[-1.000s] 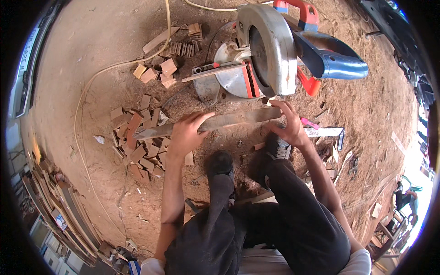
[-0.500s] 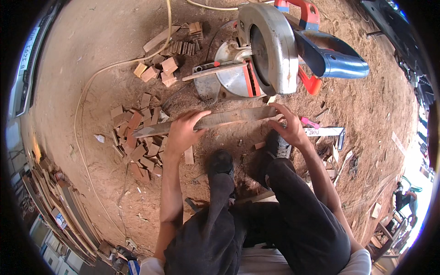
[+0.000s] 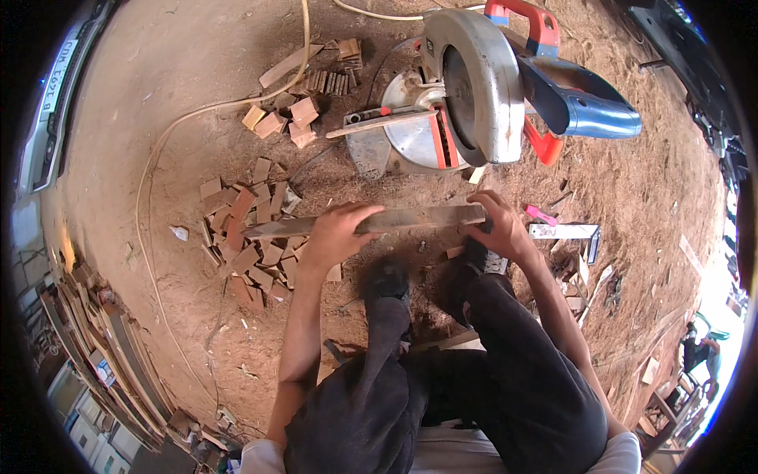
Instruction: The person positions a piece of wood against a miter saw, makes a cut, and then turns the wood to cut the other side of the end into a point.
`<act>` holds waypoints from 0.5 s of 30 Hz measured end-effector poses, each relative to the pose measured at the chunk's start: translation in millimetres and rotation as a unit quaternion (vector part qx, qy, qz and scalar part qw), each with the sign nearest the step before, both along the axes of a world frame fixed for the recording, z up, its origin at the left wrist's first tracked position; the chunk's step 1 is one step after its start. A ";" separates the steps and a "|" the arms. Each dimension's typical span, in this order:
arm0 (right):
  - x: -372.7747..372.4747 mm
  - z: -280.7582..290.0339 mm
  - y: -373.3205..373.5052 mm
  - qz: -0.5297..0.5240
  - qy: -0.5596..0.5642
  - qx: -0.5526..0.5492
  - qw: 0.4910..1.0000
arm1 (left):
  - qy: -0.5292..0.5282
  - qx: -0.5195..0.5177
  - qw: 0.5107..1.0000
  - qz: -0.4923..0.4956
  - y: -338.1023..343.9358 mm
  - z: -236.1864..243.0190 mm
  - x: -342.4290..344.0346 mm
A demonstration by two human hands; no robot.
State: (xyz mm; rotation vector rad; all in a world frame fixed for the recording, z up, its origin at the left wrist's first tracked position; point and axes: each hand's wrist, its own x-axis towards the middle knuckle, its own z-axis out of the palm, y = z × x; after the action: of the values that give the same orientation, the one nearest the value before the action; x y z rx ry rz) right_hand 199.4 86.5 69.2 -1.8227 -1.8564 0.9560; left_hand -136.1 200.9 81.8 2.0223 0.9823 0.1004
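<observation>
A long, narrow wooden board (image 3: 426, 218) is held crosswise above the ground, in front of my shoes. My left hand (image 3: 335, 237) grips it left of its middle, with the thumb on the near side and the fingers over the far side. At the board's right end, my right hand (image 3: 503, 229) has it between thumb and fingers. Beyond the board stands a miter saw (image 3: 482, 87) with a silver blade guard and a blue and red handle. A thin wooden strip (image 3: 383, 124) lies across the saw's base.
Small cut wood blocks (image 3: 257, 237) are heaped under the board's left end. More blocks (image 3: 302, 112) lie left of the saw, by a pale hose (image 3: 185, 118). A try square (image 3: 564, 231) and a pink object (image 3: 540, 214) lie at right. Long planks (image 3: 106, 347) are stacked at far left.
Both hands have drawn the board a little nearer to me and away from the saw. It now lies more level across the view. The whole view has shifted slightly.
</observation>
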 end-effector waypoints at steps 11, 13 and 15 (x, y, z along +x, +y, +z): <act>-36.6 -25.0 -27.2 0.068 0.006 -0.049 0.996 | 0.009 -0.047 0.997 -0.066 5.1 17.7 3.0; -39.3 -19.9 -26.7 0.069 -0.001 -0.037 0.997 | -0.107 -0.032 0.993 0.039 28.4 41.7 -11.5; -40.3 -19.4 -29.9 0.071 -0.011 -0.025 0.997 | -0.041 0.039 0.986 0.159 65.8 63.3 -24.2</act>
State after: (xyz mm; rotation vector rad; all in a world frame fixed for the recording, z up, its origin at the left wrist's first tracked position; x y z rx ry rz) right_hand 159.2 56.6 49.8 -1.7553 -2.0146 1.0425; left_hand -160.3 266.6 145.1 1.8988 1.2587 0.3956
